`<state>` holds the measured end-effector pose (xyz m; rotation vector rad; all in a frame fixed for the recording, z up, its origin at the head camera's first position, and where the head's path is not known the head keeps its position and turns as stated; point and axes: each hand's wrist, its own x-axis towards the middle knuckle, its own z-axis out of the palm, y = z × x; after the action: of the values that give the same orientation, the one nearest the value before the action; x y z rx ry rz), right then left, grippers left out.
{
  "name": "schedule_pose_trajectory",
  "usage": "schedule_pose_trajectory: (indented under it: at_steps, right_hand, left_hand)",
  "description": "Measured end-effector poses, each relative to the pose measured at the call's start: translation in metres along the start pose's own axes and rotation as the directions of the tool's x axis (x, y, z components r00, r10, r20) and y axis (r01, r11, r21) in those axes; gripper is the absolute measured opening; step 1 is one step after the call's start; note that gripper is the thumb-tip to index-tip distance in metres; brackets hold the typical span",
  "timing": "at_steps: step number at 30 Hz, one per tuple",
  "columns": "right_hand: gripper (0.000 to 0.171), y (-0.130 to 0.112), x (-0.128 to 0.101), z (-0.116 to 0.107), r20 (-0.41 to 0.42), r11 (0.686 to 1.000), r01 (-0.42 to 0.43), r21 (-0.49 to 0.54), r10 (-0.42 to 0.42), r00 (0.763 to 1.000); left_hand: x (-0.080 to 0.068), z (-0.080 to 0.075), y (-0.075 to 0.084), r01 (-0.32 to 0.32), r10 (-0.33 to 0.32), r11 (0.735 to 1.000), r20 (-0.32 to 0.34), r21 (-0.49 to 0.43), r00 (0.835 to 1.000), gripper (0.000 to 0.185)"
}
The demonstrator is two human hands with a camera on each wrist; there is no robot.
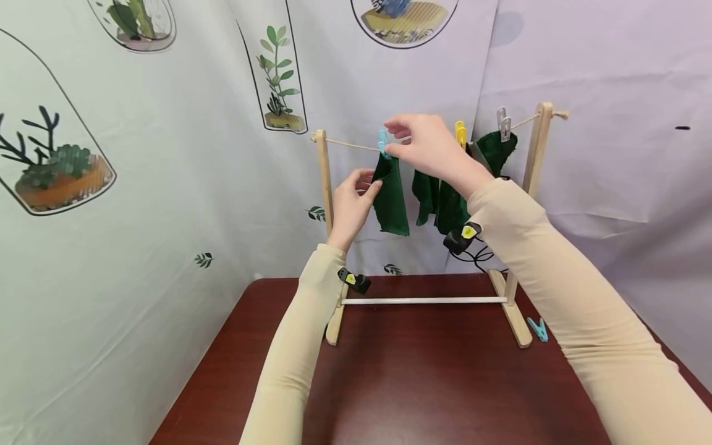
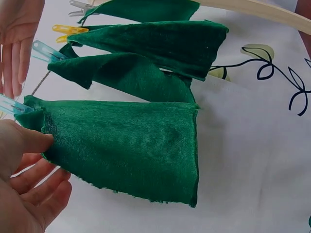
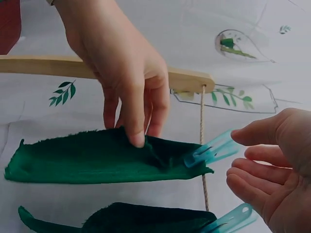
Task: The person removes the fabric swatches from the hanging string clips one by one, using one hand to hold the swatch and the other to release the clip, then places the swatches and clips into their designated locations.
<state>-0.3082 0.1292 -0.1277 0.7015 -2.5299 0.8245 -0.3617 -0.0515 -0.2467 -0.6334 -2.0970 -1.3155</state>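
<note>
Here your left hand (image 1: 350,207) pinches the upper edge of the dark green terry cloth (image 1: 391,198) hanging from the thin beige string (image 1: 351,146) of the small wooden drying rack (image 1: 324,185). Your right hand (image 1: 425,148), fingers loosely spread and holding nothing, hovers just beside the translucent blue plastic clothespin (image 1: 383,142) above that cloth.

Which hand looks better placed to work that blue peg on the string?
Probably the right hand: its fingertips sit at the blue peg, while the left hand pinches the green cloth below.
</note>
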Motion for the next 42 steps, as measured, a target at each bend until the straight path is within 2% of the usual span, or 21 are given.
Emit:
schedule_pose_trajectory:
  at_steps: [13,31,35,42]
  right_hand:
    - [0.051,0.005,0.011,0.004,0.032,1.0,-0.025,-0.003,0.025,0.999]
    - [0.046,0.001,0.015,0.009,0.026,1.0,0.007,0.014,-0.007,1.0]
    - [0.042,0.004,0.013,0.011,0.004,0.999,0.034,0.007,-0.034,0.999]
    - [0.028,0.007,0.011,0.019,-0.079,0.986,0.152,-0.068,-0.157,0.984]
  left_hand:
    - [-0.003,-0.002,0.001,0.003,-0.003,1.0,-0.011,-0.012,1.0,0.025]
    - [-0.005,-0.005,0.006,-0.025,0.021,0.997,-0.059,-0.07,0.998,0.027]
    - [-0.006,-0.004,0.006,-0.021,0.016,0.997,-0.068,-0.075,0.998,0.026]
    - [-0.006,-0.004,0.008,-0.015,0.009,0.997,-0.076,-0.078,0.997,0.028]
